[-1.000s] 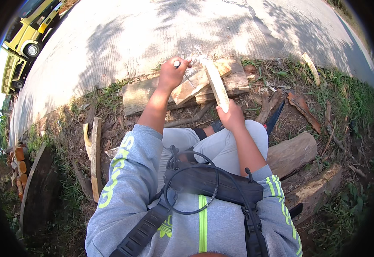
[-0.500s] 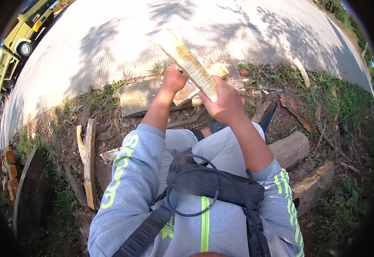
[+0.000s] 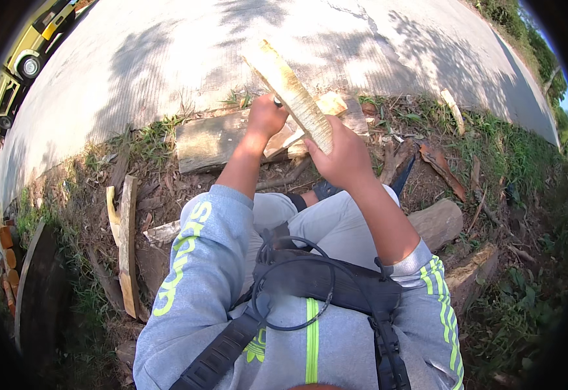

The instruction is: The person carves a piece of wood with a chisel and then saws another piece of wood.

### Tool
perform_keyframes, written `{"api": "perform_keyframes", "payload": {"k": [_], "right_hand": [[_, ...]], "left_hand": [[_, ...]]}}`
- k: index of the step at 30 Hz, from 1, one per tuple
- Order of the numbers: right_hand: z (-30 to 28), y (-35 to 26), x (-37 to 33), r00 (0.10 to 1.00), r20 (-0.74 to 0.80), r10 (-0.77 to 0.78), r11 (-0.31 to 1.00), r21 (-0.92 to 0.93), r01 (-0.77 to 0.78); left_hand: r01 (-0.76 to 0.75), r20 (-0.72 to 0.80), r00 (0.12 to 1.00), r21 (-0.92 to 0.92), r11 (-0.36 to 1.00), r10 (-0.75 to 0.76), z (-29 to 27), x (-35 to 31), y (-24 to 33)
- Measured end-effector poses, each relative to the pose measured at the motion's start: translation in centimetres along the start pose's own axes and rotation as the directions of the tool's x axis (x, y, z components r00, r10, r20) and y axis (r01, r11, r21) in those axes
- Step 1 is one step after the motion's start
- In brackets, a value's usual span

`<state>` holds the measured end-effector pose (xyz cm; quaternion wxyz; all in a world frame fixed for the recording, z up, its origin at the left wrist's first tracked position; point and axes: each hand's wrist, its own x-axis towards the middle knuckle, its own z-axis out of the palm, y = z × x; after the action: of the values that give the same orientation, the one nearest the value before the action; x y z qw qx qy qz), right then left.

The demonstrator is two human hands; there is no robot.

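A long pale yellow piece of wood (image 3: 294, 91) with a ridged face slants up and away in front of me. My right hand (image 3: 344, 155) grips its lower end, thumb on the near side. My left hand (image 3: 268, 117) is closed in a fist against the wood's left edge. A small dark, shiny bit shows at the top of that fist; the rest of what it holds is hidden. Beneath both hands lies a weathered plank (image 3: 209, 140), with a pale wood chunk (image 3: 331, 104) on its right part.
Narrow wood strips (image 3: 128, 244) lie on the ground to my left, near a dark curved slab (image 3: 30, 286). Cut logs (image 3: 437, 224) lie to my right, beside bark pieces (image 3: 441, 170). Beyond the grass runs a paved road (image 3: 186, 71), with a yellow truck (image 3: 27, 49) at far left.
The piece of wood and both hands have shifted only slightly, its far end a little to the right. The surroundings have slid slightly left in view.
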<state>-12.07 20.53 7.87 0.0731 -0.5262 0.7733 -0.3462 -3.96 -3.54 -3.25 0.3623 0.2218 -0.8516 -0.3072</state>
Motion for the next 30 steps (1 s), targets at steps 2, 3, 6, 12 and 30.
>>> {"api": "perform_keyframes", "payload": {"k": [2, 3, 6, 12, 30], "right_hand": [[0.1, 0.0, -0.5, 0.988, -0.107, -0.112, 0.979, 0.160, 0.128], [0.3, 0.3, -0.6, 0.996, -0.063, -0.064, 0.994, 0.081, 0.069], [0.7, 0.1, -0.1, 0.998, -0.058, -0.006, 0.999, -0.038, 0.004], [1.5, 1.1, -0.6, 0.996, -0.091, -0.015, 0.999, -0.039, 0.012], [1.7, 3.0, -2.3, 0.993, -0.118, -0.001, 0.998, 0.064, 0.008]], "left_hand": [[0.052, 0.084, 0.995, 0.007, 0.999, -0.052, -0.3, 0.0, -0.9], [0.071, 0.074, 0.995, -0.026, 0.997, -0.069, -0.1, -0.1, -0.3], [0.243, 0.216, 0.947, 0.007, 0.970, -0.239, -0.9, -0.8, 1.3], [0.171, 0.224, 0.884, 0.663, 0.729, -0.411, 2.3, -11.1, -0.6], [0.199, 0.081, 0.943, 0.644, 0.739, -0.324, 5.5, -13.2, -4.1]]}}
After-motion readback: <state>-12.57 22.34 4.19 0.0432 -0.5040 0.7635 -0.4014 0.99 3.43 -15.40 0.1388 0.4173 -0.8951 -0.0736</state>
